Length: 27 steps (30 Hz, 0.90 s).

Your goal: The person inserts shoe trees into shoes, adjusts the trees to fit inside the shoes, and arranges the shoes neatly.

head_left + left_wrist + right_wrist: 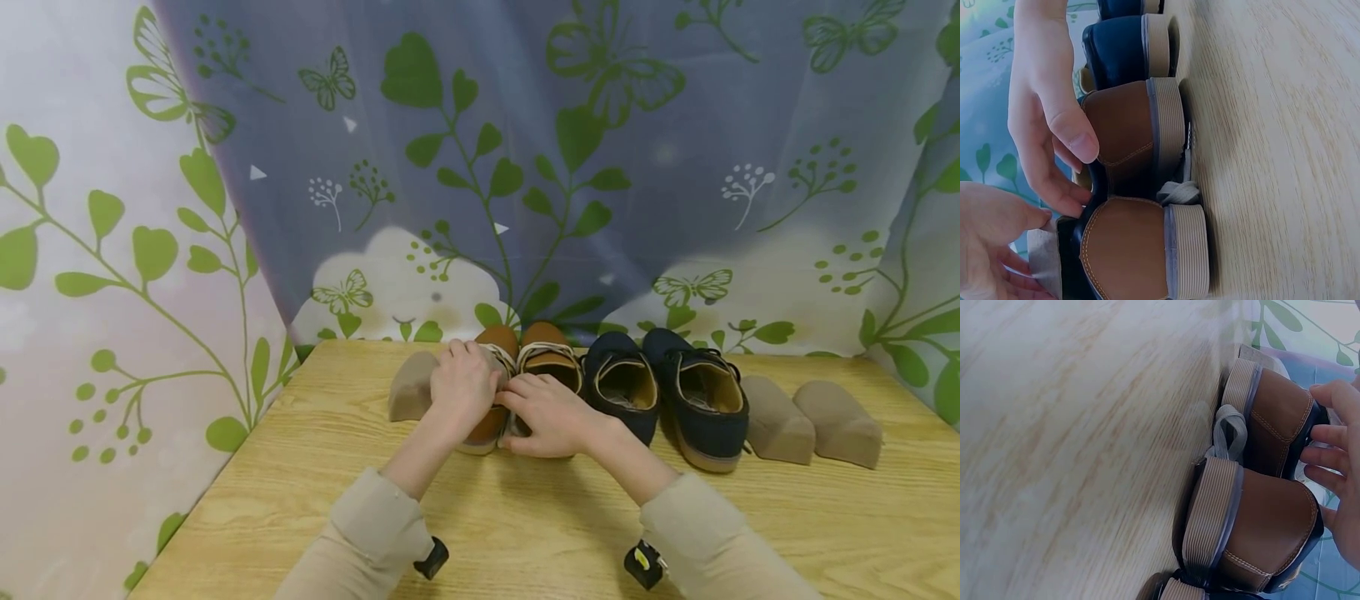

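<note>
My left hand (467, 379) is over the opening of the left brown shoe (1125, 250). Its thumb and fingers grip a grey-beige piece (1045, 257), which looks like a shoe insert; how deep it sits in the shoe is hidden. My right hand (551, 412) reaches across the right brown shoe (1269, 525) from the right. Loosely bent, its fingers (1325, 459) touch the left shoe's collar, while the thumb hangs near the right shoe's heel. A grey-white lace loop (1230, 431) sticks out between the two heels.
A beige insert (411, 387) lies left of the brown shoes. To their right stand two navy shoes (611, 342) (720, 437), then two more beige inserts (776, 421) (838, 423). All rest on a wooden table (315, 492) against a leaf-patterned curtain (465, 208).
</note>
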Tool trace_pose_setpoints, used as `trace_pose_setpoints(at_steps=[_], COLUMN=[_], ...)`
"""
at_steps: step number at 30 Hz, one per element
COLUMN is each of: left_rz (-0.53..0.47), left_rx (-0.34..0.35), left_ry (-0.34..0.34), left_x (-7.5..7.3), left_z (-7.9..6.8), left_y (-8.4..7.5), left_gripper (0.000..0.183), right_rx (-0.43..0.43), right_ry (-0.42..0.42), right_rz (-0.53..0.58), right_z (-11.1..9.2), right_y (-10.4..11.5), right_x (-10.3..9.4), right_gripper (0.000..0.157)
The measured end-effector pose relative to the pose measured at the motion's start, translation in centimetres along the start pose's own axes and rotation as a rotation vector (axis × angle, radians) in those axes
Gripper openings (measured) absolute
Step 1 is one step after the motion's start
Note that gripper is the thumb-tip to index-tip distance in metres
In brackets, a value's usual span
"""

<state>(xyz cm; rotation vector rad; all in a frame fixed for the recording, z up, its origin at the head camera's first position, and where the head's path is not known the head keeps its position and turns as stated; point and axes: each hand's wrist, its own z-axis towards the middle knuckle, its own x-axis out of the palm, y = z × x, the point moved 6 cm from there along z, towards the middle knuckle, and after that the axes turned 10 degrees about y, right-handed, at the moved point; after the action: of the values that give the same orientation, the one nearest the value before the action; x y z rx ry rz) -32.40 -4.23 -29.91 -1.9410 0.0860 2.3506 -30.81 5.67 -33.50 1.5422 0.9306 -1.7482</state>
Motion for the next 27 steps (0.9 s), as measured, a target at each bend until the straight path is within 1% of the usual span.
trace_pose_setpoints(at_steps=[5,9,17,27], left_rz=[0.005,-0.001,0.004,0.013], left_rx=[0.003,0.012,0.004,-0.004], left_ry=[-0.001,-0.016,-0.039,-0.04], left_x=[-0.01,0.09,0.29,0.62], left_z=[0.09,0.17,0.42,0.66], left_y=[-0.09,-0.22,-0.27,-0.24], left_gripper=[0.052,0.051,0.051,0.052], right_rx=[0.0,0.0,0.005,0.008], right_ry=[0.001,-0.005,-0.007,0.0], right_rz=[0.001,-0.005,0.009,0.015], right_z=[-0.03,-0.06,-0.08,-0.07], right_y=[-0.04,-0.08,-0.22,-0.11], right_x=[-0.01,-0.09,-0.09,-0.02], right_gripper=[0.054,0.054,0.054,0.055])
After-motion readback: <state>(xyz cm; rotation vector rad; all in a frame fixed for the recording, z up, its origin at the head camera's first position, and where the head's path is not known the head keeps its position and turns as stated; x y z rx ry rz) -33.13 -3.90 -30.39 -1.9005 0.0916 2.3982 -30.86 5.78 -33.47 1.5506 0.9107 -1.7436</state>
